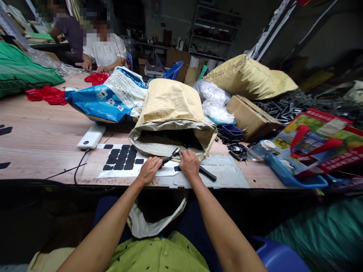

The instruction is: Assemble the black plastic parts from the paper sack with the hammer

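Left grip [150, 170] pinches a black rod [167, 160], right grip [189, 162] its metal end [176, 152].

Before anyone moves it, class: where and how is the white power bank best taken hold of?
Probably by its two long sides, from above: the white power bank lies flat on the table, and the black cable leaves its near end, best left free.

A: Where is it bright?
B: On the tabletop [42, 151] at nine o'clock. The shelving [217, 28] at one fades into gloom, and the central sack [172, 102] is black inside.
A: And sharpness?
B: Fair around the left hand [149, 170] and right hand [189, 164], toward six; the printed bag [320, 141] at three looks smeared and stretched. Two heads [96, 15] toward ten and eleven are pixelated.
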A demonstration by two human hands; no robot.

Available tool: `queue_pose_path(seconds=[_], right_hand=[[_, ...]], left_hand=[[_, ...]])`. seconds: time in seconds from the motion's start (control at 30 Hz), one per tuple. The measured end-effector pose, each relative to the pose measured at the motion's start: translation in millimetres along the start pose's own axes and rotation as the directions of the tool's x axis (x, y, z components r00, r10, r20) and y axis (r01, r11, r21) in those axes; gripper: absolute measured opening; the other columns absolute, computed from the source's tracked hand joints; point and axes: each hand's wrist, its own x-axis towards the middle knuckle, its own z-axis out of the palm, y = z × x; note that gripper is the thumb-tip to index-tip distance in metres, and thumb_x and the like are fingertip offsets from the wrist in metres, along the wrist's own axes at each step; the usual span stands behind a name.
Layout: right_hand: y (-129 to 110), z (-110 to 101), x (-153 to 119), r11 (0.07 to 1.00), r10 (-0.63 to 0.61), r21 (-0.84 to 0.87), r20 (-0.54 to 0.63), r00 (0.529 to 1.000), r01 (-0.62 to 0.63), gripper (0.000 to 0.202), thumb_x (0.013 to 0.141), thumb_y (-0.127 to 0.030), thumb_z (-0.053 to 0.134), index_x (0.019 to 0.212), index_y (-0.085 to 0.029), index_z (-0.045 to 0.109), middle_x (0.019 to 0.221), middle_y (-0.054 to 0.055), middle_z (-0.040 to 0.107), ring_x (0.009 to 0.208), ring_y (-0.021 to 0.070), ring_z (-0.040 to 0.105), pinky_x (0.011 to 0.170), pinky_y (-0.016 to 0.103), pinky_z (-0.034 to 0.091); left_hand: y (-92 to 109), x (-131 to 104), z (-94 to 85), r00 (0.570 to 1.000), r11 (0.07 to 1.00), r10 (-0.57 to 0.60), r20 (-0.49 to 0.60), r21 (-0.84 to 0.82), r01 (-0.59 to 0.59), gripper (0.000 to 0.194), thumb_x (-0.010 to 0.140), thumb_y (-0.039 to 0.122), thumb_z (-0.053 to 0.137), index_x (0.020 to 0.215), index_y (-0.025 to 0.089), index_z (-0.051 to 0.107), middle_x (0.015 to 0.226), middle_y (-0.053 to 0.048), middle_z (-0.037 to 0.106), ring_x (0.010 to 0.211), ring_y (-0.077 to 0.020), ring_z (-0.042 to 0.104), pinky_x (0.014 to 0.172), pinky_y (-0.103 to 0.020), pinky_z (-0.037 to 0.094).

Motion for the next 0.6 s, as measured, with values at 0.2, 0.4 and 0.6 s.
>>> queue_pose_path(seconds=[0.2,0.4,0.6], right_hand=[[-0.7,-1.7,1.8,1.000,0.005,0.002,0.013,1.000,-0.005,0.015,0.093,-0.023,0.058,0.106,-0.022,0.065,0.100,0.008,0.060,0.094,0.0243,0.048,0.077,0.034,0.035],[-0.3,-0.1,1.0,1.000,-0.003,0.002,0.010,1.000,0.003,0.016,0.093,-0.022,0.058,0.107,-0.021,0.065,0.100,0.008,0.060,0.093,0.0246,0.048,0.078,0.034,0.034],[0.6,1.4,0.5,1.000,0.003,0.000,-0.003,1.000,-0.003,0.014,0.093,-0.023,0.058,0.105,-0.021,0.065,0.099,0.008,0.060,0.093,0.0243,0.049,0.078,0.034,0.035]], left_hand=[[23.9,-19.9,-4.3,0.999,1.000,0.025,-0.048,-0.015,-0.026,0.036,0.102,0.041,0.038,0.090,0.021,0.065,0.093,-0.004,0.065,0.088,-0.0202,0.055,0.083,-0.033,0.042],[49.9,-96.3,3.6,0.972,0.997,-0.029,0.233,-0.062,0.045,0.024,0.096,0.043,0.050,0.102,0.028,0.067,0.090,-0.002,0.072,0.085,-0.0204,0.064,0.078,-0.030,0.045],[19.8,-121.5,45.8,0.893,0.939,-0.286,0.348,0.288,0.188,0.019,0.087,0.034,0.057,0.100,0.027,0.069,0.093,-0.006,0.075,0.090,-0.0253,0.070,0.078,-0.033,0.048]])
